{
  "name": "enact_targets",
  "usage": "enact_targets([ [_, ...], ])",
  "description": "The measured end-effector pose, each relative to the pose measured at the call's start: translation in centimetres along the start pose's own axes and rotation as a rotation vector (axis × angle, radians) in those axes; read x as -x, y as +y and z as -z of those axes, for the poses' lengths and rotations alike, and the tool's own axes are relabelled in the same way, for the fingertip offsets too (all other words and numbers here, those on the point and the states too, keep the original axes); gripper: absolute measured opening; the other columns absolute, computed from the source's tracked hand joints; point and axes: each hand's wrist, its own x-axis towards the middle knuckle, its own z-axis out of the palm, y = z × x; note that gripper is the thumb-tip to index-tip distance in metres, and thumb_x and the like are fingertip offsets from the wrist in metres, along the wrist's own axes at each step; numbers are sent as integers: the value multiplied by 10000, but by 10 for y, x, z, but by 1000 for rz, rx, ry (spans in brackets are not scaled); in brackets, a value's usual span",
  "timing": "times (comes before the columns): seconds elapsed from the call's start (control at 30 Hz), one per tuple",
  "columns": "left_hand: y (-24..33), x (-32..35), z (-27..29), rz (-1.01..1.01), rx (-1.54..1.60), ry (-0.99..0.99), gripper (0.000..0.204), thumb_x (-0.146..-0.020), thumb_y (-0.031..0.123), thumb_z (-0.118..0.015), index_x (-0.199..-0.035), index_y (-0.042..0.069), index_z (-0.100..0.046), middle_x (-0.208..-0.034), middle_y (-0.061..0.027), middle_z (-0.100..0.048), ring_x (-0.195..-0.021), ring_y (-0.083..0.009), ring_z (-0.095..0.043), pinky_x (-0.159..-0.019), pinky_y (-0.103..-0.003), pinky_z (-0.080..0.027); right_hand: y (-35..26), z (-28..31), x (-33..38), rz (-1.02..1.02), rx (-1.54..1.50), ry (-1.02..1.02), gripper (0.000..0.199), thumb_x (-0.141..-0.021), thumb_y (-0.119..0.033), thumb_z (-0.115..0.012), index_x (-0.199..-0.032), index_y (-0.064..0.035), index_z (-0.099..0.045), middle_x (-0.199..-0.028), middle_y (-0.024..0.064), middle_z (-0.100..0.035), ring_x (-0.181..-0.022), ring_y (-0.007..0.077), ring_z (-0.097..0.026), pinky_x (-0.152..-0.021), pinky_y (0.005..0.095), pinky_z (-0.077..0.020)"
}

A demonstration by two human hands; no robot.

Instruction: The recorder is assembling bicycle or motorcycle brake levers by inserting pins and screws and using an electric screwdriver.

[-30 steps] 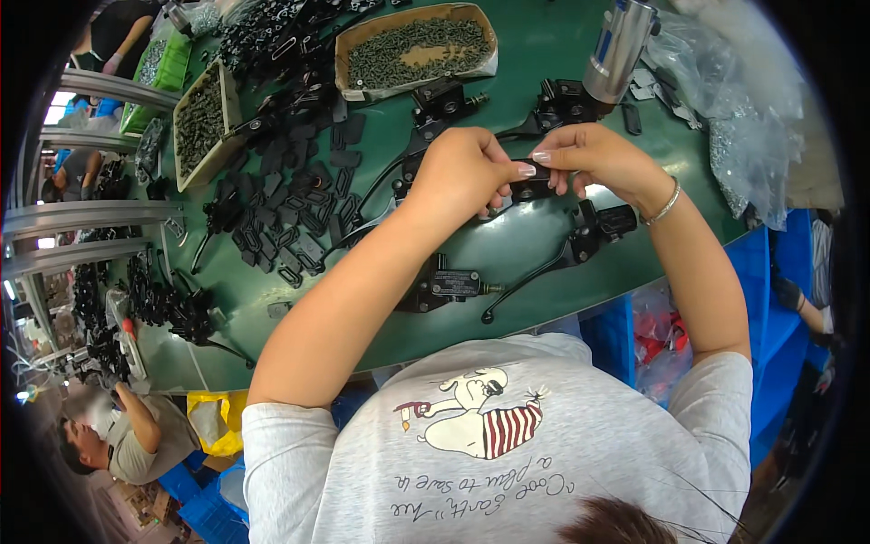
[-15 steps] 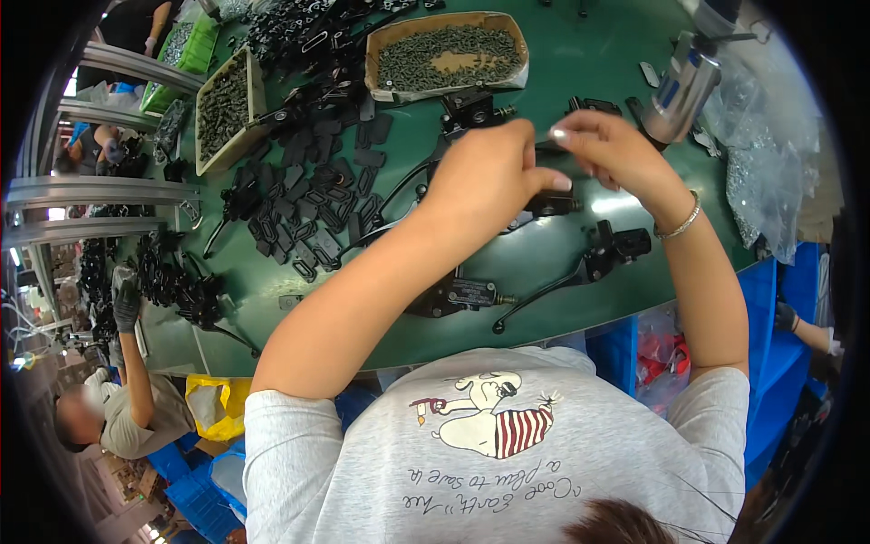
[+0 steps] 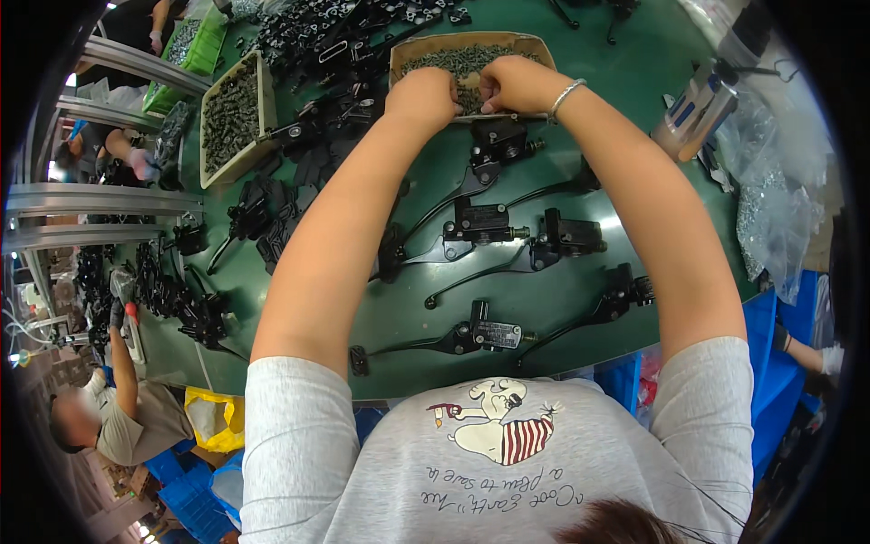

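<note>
A broad green tabletop (image 3: 652, 54) is covered with parts, and its right side is taken up by one clear, crumpled plastic bag (image 3: 779, 199) holding small shiny pieces. Two shallow boxes are seen. The first, a tan, straight-sided box (image 3: 471, 40) with rounded corners, is set at the far middle of the tabletop; the second, a cream rectangular box (image 3: 237, 161), is placed at the left, tilted in line and filled with dark fasteners. Between the tan box and the near edge, six black metal lever assemblies (image 3: 489, 227) are laid out, each with a slim curved lever and a blocky body; five are plainly shown, and the sixth is partly hidden by the right forearm. One silver metal cylinder (image 3: 693, 113) with a dark band is stood at the right, near the bag. The left hand (image 3: 426, 95) and the right hand (image 3: 521, 86) are both lowered into the tan box, fingers curled narrow and fingertips turned down; whether anything is pinched cannot be told. One small black plate (image 3: 360, 361) is left near the front edge. Smallest are the dull grey-green metal screws (image 3: 462, 62), short and thin, heaped inside the tan box, too many to be counted.
</note>
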Motion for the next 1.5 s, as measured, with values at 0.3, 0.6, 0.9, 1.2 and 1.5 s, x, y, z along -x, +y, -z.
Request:
enact_targets([
  [0.3,-1,28,19,6,464,221,234,-731,210,-834,-852,47,-716,-798,-80,-716,-726,-206,-681,-696,-321,-526,2,14,25,-112,-17,428,267,-866,-263,-717,-1013,-40,-732,-831,71,-715,-729,184,-649,-669,331,-505],
  [0.6,124,195,59,-299,889,38,132,-771,52,-772,-863,2,-690,-824,-78,-694,-746,-162,-657,-682,-282,-512,-106,40,268,-237,-857,457,233,-914,-208,-680,-1059,-30,-720,-926,26,-705,-772,78,-622,-609,222,-482],
  [0.9,216,203,-19,-475,662,343,153,-805,61,-742,-900,6,-635,-942,-113,-707,-803,-269,-682,-688,-331,-544,-47,-26,344,-608,-1047,652,241,-914,-179,-689,-1071,4,-705,-809,16,-637,-679,67,-526,-569,205,-411],
  [1.2,238,203,-40,-245,649,200,173,-825,84,-732,-923,2,-616,-1020,-134,-716,-853,-277,-703,-652,-338,-562,-39,-28,340,-590,-1291,525,251,-923,-200,-682,-1062,8,-705,-759,-8,-591,-645,60,-505,-543,203,-394],
  [1.5,238,203,-38,-177,805,123,142,-841,72,-713,-927,7,-621,-964,-117,-714,-813,-211,-695,-644,-305,-545,-31,-26,345,-518,-1198,450,258,-926,-221,-675,-1052,3,-701,-814,12,-639,-694,63,-561,-558,197,-434],
])
